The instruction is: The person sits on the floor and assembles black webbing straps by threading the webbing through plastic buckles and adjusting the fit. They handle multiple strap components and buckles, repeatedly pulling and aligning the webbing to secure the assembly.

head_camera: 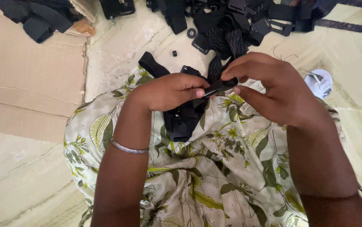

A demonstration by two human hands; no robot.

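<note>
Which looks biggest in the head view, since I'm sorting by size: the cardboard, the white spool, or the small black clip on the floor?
Largest to smallest as they look:
1. cardboard
2. white spool
3. small black clip
All lie on the floor, so nearness hardly skews this.

Both hands met over the lap, fingers pinched together.

The left hand (170, 90) reached in from the near left, forearm rising steeply, wrist bent, a thin metal bangle (129, 148) round the forearm; its knuckles faced up and its fingers curled shut, tips pointing right. The right hand (269, 90) came in from the near right, forearm upright, fingers arched over and thumb beneath, closed in a pinch grip. The fingertips of both hands touched at the middle.
</note>
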